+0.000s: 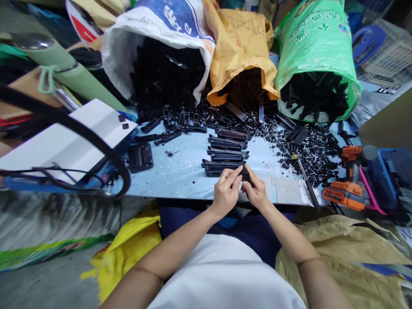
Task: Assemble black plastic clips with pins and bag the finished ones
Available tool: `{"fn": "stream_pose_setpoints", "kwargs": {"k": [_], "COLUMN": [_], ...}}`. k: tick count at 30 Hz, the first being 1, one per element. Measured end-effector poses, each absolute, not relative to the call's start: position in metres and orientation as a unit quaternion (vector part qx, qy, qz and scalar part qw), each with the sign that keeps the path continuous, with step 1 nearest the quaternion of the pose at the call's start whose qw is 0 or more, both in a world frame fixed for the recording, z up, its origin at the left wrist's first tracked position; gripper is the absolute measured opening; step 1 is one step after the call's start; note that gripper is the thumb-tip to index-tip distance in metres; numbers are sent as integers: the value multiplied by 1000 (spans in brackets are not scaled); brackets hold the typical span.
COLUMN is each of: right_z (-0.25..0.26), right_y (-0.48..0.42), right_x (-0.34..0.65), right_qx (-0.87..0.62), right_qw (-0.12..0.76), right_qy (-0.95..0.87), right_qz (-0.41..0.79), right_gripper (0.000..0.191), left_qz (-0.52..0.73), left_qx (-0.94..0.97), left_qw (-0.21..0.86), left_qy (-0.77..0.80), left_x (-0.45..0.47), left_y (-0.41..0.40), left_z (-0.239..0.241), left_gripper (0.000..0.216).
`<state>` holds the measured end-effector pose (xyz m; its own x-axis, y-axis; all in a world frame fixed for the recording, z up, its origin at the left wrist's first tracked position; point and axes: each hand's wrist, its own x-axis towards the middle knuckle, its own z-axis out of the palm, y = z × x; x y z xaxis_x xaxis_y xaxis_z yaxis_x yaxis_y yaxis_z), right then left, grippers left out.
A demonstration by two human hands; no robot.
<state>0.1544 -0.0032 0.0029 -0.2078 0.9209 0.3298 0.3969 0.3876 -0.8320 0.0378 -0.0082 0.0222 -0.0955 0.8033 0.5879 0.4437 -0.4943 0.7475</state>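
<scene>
Both hands meet at the near edge of the pale blue table point(186, 171). My left hand point(226, 192), with a ring on one finger, pinches a small black plastic part point(246, 175). My right hand point(255, 191) is curled round the same part from the right. Just beyond the fingers lies a stack of several long black plastic pieces point(227, 154) laid side by side. A heap of small black rivets and pins point(305, 150) spreads to the right of them.
Three open sacks lie at the back, spilling black parts: a white one point(154, 47), a yellow one point(241, 47), a green one point(317, 47). An orange cordless drill point(349, 176) and a hammer point(307, 180) lie right. A white box point(69, 137) with black cable sits left.
</scene>
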Motion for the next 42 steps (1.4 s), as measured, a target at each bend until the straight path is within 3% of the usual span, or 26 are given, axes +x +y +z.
{"fn": "stream_pose_setpoints", "kwargs": {"k": [4,10,16,21,25,28,32,35,42], "right_z": [-2,-1,8,37,50,50,47,45,43], "right_y": [-7,-7,26,109,170,196,209,211,236], "right_x": [145,150,187,264,309,331,365,394,454], "right_qx": [-488,-447,-479,-670,-783,-835,-880,-905,-926], "right_qw": [467,423,223,173,117,102,103,112,141], "right_qy": [-682,-732,-817,-719,-610,-540,-462,-410,-351], "right_qz": [281,293,231,64,-15,-24,-32,-28,-3], "right_gripper": [52,54,48,41,41,41,36,37,43], "left_qz": [571,552,492,310,165,120,141,225,376], "left_qx": [637,671,585,762,899,911,894,886,852], "left_qw": [157,188,288,123,103,86,39,15,0], "left_qy": [493,458,577,555,392,386,423,405,365], "left_x": [34,25,25,18,20,16,-1,-11,-20], "left_y": [-9,-5,-28,-29,-10,-1,-2,-8,-14], "left_z": [22,16,-15,-18,-10,-12,-21,-28,-41], "left_gripper": [31,29,35,40,41,43,35,30,50]}}
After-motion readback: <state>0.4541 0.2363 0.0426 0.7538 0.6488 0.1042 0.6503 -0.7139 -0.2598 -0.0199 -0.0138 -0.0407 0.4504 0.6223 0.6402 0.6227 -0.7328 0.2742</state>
